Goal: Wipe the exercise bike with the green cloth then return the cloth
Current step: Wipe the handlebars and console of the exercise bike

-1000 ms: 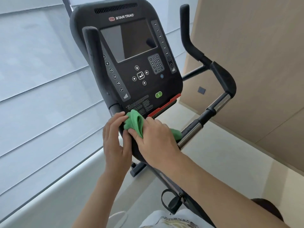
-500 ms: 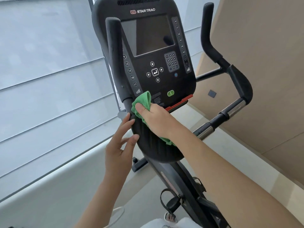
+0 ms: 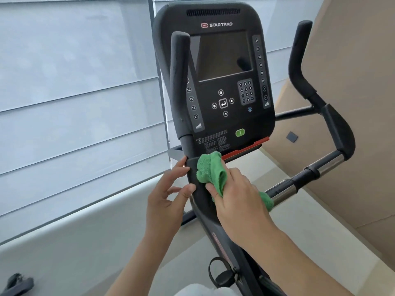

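Observation:
The black exercise bike [image 3: 222, 124] fills the middle of the view, its console screen facing me. A bunched green cloth [image 3: 210, 170] is pressed against the dark column just under the console's red strip. My right hand [image 3: 237, 197] is closed around the cloth, and a bit of green shows past its far side. My left hand [image 3: 168, 197] rests beside the column's left edge, fingers spread, thumb and fingertips touching the black plastic. It holds nothing.
An upright left handlebar [image 3: 178, 86] stands before the console; the right handlebar [image 3: 320, 124] with chrome sections curves out to the right. White blinds [image 3: 74, 92] cover the window at left, a beige wall panel [image 3: 352, 71] is at right. A pedal with strap [image 3: 222, 274] sits below.
My right hand slid the cloth up to the console's lower edge and back down onto the column. My left hand let go of the cloth and now touches the column's left side.

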Motion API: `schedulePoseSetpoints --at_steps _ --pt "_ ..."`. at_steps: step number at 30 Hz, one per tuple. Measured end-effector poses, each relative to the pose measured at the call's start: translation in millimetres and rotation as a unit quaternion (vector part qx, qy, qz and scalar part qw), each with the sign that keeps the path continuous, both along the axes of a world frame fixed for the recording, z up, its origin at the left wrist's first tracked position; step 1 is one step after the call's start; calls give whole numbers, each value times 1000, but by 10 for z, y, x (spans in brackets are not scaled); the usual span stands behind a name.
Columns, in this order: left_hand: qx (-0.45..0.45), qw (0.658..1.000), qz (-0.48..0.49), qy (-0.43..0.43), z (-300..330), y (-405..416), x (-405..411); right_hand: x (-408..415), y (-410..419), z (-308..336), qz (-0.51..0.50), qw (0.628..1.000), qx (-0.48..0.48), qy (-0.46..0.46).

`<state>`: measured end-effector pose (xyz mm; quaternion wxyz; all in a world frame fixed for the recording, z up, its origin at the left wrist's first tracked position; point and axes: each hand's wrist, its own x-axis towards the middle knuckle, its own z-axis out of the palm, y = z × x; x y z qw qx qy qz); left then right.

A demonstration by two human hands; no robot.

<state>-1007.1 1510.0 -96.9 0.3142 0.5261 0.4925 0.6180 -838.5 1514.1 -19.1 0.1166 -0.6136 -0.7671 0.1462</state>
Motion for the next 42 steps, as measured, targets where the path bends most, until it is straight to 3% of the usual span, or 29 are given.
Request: schedulePoseSetpoints --at_steps 6,19,23,26,35,42 --pt "3 1000 2 -4 9 14 -12 -373 579 56 -17 989 -4 145" --pt "-12 1000 -12 7 -6 -11 -13 19 167 -168 10 994 54 91" --pt "-28 999 0 25 56 -13 -28 -323 461 -18 0 991 70 112" --pt "-21 999 -7 32 37 -23 -41 -589 706 77 1 991 108 78" --pt "-24 999 5 35 33 -25 -50 -19 298 -250 -11 987 41 155" --pt "-17 997 0 79 112 -46 -92 125 338 -152 34 986 74 147"
